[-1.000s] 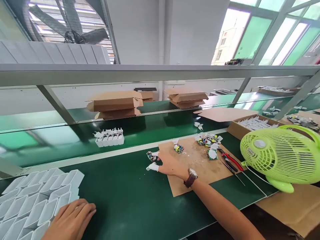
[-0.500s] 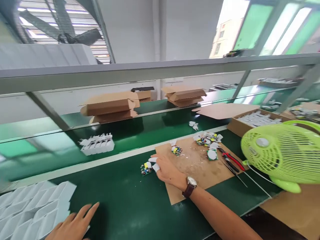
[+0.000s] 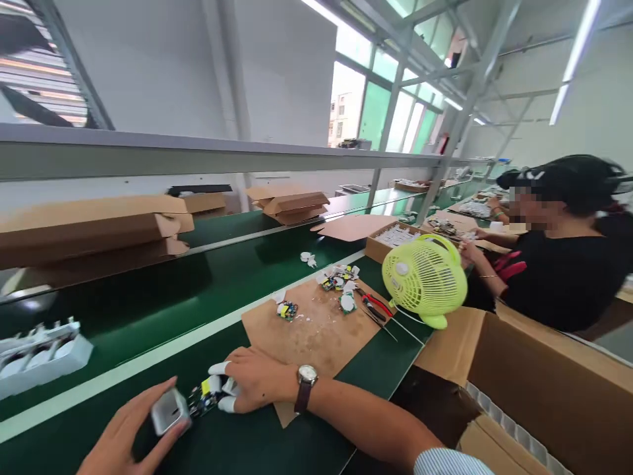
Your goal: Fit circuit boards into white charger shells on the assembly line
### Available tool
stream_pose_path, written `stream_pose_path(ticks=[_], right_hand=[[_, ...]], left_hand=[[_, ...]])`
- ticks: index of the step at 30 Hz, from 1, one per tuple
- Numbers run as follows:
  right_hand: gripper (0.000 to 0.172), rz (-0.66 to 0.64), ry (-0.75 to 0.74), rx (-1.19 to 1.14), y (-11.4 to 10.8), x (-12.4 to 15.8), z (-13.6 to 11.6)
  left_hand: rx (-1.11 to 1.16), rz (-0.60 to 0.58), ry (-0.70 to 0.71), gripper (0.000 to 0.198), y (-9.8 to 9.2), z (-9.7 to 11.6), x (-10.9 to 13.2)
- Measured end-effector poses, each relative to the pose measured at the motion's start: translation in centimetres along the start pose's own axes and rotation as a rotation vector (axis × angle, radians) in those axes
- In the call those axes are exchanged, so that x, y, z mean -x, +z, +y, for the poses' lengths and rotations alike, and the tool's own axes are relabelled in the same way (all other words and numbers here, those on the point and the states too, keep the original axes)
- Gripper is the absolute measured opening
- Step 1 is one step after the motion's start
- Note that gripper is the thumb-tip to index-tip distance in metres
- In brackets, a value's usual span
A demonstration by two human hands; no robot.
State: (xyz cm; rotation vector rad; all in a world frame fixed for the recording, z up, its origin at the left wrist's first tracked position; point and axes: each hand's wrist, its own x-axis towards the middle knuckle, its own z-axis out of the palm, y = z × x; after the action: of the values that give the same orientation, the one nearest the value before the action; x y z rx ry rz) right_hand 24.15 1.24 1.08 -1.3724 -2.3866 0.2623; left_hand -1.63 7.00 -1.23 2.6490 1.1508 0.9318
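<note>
While board (image 3: 202,397) stays held, left fingers (image 3: 144,400) gain casing (image 3: 168,411)

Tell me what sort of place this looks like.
Probably an electronics assembly workshop: the left hand holds a white casing and the right hand a circuit board, pliers lie on a cardboard sheet, and a co-worker is farther along the green bench.
</note>
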Motion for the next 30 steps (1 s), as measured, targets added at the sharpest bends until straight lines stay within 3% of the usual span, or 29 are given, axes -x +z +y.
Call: stream_pose_path(ticks=[1, 5, 9, 16, 21, 26, 30], right_hand=[[0.053, -0.003, 0.004, -0.035, 0.0, 0.2, -0.2], [0.052, 0.064, 0.028, -0.167, 0.4, 0.7, -0.1], [0.056, 0.153, -0.03, -0.157, 0.7, 1.1, -0.2], [0.067, 0.445, -0.094, -0.164, -0.7, 1.7, -2.0], [0.063, 0.506, -0.127, -0.132, -1.0, 1.8, -1.8], [0.058, 0.555, -0.078, -0.153, -0.5, 2.1, -0.9], [0.058, 0.552, -0.052, -0.18, -0.5, 2.3, -0.9]], left_hand=[[0.067, -0.046, 0.001, 0.048, -0.3, 0.4, 0.4], [0.236, 0.01, -0.172, 0.057, -0.6, 2.7, 1.4], [0.352, -0.028, -0.294, 0.073, -0.7, 3.7, 2.2], [0.579, -0.067, -0.256, 0.085, -0.9, 4.1, 3.0], [0.417, -0.013, -0.365, 0.084, 0.1, 4.7, 3.2], [0.446, -0.241, -0.313, 0.106, -1.9, 4.7, 3.0], [0.545, -0.426, -0.285, 0.075, -3.1, 5.0, 2.2]])
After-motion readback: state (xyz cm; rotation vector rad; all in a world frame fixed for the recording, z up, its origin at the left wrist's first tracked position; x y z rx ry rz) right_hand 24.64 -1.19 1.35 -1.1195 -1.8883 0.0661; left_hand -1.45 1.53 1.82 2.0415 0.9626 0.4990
